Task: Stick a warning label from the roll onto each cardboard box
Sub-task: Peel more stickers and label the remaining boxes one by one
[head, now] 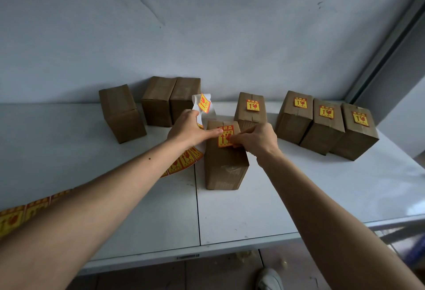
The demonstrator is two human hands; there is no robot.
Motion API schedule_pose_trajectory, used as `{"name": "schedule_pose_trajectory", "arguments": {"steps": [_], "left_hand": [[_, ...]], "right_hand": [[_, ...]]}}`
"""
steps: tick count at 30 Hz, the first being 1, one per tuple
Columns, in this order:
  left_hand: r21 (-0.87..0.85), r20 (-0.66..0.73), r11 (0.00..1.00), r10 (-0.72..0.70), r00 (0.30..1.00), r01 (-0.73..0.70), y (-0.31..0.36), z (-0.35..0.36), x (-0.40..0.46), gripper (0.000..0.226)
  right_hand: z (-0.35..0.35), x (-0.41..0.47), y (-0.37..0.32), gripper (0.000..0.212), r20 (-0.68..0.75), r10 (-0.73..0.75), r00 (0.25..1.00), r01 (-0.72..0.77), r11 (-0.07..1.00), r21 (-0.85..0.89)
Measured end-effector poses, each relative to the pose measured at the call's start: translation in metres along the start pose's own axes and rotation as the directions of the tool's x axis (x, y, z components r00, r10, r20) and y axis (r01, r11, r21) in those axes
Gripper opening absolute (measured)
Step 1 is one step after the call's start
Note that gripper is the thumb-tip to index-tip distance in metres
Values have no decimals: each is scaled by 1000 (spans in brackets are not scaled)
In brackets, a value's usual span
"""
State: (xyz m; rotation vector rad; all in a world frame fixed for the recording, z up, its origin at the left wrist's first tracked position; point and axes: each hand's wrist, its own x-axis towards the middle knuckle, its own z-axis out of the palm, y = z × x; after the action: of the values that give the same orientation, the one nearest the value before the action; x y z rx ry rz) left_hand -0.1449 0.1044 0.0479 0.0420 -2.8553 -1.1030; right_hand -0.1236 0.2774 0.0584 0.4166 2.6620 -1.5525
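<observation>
White tabletop (253,209) against a pale, scuffed wall carries eight brown cardboard boxes, seen from a head-worn camera. At centre, nearest the viewer, stands the middle box (226,165), with a yellow-and-red warning label (225,136) on its top. The person's left hand (190,128) lies with fingers stretched flat against the label's left edge, while also pinching the white backing strip (197,105) between thumb and palm; the strip curls up behind the hand with one label (204,103) half peeled off it. The right hand (257,137) is bunched, fingertips together pressing the label's right side; they cover part of it, so whether it is fully stuck down cannot be told. The label strip (184,159) runs from under the left forearm toward the lower-left corner, where it is cut off by the frame edge; the roll itself is out of sight. Three unlabelled boxes (158,103) stand at the left rear. Four labelled boxes sit to the right: one (249,110) just behind the middle box, partly hidden by the right hand, and a row of three (326,126) touching one another. Label print is too small to read. A pale shoe (270,279) shows on the floor, cropped at the bottom edge.
</observation>
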Motion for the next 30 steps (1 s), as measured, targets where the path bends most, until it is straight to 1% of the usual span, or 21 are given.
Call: {"name": "schedule_pose_trajectory", "arguments": {"steps": [3, 5, 8, 10, 12, 13, 15, 19, 20, 22, 24, 25, 28, 30], "left_hand": [[36, -6, 999, -30, 1000, 30, 0, 2, 1, 92], [52, -10, 998, -41, 999, 41, 1, 3, 1, 93], [68, -3, 997, -48, 999, 48, 2, 3, 2, 94], [60, 1, 997, -55, 998, 55, 2, 2, 2, 95], [58, -5, 997, -57, 998, 57, 2, 2, 2, 93], [56, -12, 997, -59, 998, 60, 2, 1, 1, 92], [37, -24, 996, -79, 997, 80, 1, 2, 1, 93], [-28, -17, 993, -113, 993, 113, -2, 1, 0, 95], [-41, -15, 993, -110, 994, 110, -2, 0, 0, 94], [-72, -12, 993, -97, 995, 96, -4, -2, 0, 91], [-133, -9, 986, -98, 995, 96, -8, -6, 0, 85], [-173, -15, 980, -104, 995, 100, -10, -9, 2, 79], [-263, -68, 959, -123, 990, 101, -18, -24, 5, 57], [-274, -81, 956, -131, 988, 105, -25, -34, 8, 47]], "right_hand": [[3, -1, 0, 32, -24, -42, 999, 39, 994, -99], [4, -5, -2, 31, -40, -97, 994, 87, 975, -204], [4, -11, -2, 28, -71, -283, 957, 228, 877, -423], [5, -11, 1, 26, 12, -415, 910, 369, 797, -477], [6, -10, 7, 31, 133, -472, 871, 463, 700, -543], [6, -9, 10, 33, 171, -485, 857, 485, 649, -586], [5, -9, 14, 36, 204, -501, 841, 500, 574, -649], [2, -12, 20, 46, 268, -522, 810, 542, 491, -682], [1, -14, 20, 52, 298, -524, 798, 562, 466, -684], [-3, -19, 20, 71, 370, -507, 778, 602, 434, -671], [-7, -24, 21, 89, 436, -480, 761, 634, 405, -659], [-9, -24, 22, 93, 462, -472, 751, 646, 375, -665], [-11, -18, 28, 93, 483, -486, 728, 651, 272, -708], [-12, -10, 26, 90, 465, -503, 729, 639, 254, -726]]}}
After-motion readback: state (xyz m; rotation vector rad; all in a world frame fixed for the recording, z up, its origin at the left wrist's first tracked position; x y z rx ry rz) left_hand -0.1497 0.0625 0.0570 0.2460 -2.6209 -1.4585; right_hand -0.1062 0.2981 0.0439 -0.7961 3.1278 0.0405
